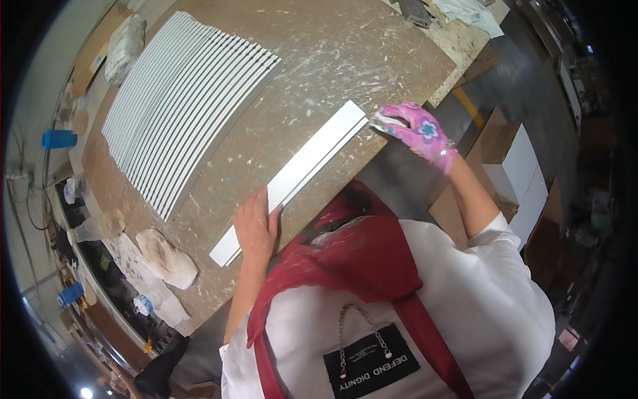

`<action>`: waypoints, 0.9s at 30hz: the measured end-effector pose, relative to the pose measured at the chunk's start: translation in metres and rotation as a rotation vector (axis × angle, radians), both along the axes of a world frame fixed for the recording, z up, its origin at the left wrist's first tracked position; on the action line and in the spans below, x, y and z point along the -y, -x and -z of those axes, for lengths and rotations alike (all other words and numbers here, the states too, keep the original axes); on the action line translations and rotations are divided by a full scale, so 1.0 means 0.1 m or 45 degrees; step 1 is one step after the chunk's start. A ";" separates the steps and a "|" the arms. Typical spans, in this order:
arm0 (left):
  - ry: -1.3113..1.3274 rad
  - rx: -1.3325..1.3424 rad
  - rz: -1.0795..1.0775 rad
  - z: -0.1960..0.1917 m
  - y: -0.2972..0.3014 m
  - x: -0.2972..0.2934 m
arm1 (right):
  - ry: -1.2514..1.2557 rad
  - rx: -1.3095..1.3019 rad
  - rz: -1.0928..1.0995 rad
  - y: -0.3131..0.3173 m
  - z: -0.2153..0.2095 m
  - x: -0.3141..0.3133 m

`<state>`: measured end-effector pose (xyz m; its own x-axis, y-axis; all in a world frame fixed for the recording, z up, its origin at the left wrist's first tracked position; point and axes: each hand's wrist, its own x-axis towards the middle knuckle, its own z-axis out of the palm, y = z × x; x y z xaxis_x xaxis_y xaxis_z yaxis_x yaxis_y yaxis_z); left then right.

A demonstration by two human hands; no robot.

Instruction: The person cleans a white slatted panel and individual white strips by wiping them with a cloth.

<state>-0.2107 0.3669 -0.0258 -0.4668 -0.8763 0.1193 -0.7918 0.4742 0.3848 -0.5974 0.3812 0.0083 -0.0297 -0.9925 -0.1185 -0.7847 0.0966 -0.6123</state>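
A long white board strip [316,151] with a groove along one side lies slantwise near the table's front edge. My bare left hand [256,221] grips its lower left part, fingers over the top and thumb along the near side. My right hand [420,132], in a pink flowered glove, is at the strip's far right end, slightly blurred. Its fingers are closed around something small and greyish-white that I cannot make out. Farther left, many similar white strips [193,93] lie side by side in a curved row.
The brown worktable [332,60] is scuffed with white marks. On its left stand a whitish wrapped bundle [125,50], a clear bottle [100,225] and a crumpled white cloth [166,258]. Open cardboard boxes [508,173] stand on the floor at right. A dark metal tool [415,12] lies at the far corner.
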 end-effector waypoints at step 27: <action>0.055 -0.201 -0.121 0.20 0.02 -0.23 | -0.184 -0.072 -1.413 -4.08 -0.57 1.14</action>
<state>-0.2126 0.3901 -0.0463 -0.3545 -0.9081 0.2229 -0.7651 0.4187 0.4891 -0.1892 0.2677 0.0650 0.8542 -0.4495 -0.2614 -0.5066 -0.6065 -0.6128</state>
